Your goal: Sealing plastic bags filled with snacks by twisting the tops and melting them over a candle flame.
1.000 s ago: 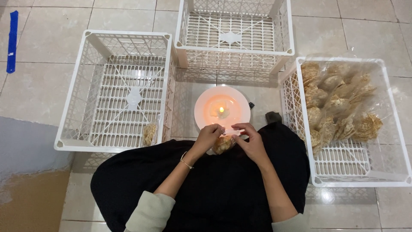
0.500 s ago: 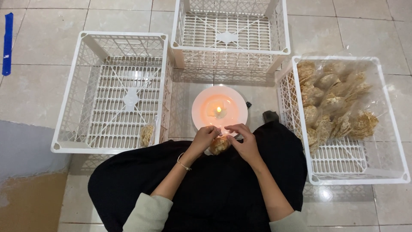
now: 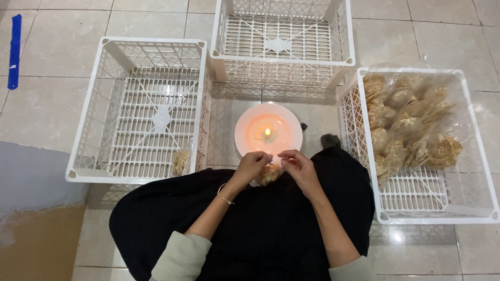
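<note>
Tiled floor (image 3: pixel 62 104) | cracker bag (image 3: pixel 269 174) — pinched between both hands' fingers (image 3: pixel 265 156)

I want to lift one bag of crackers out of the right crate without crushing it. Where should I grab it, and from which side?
Probably from above: the right crate is open-topped, its lattice walls blocking the sides. Pinch the loose clear plastic of a top bag of crackers, not the brittle crackers; the bags lie heaped and overlapping.

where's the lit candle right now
In the head view the lit candle stands mid-frame on a white plate on the floor, just beyond both hands, between the left crate and the right crate.
</note>
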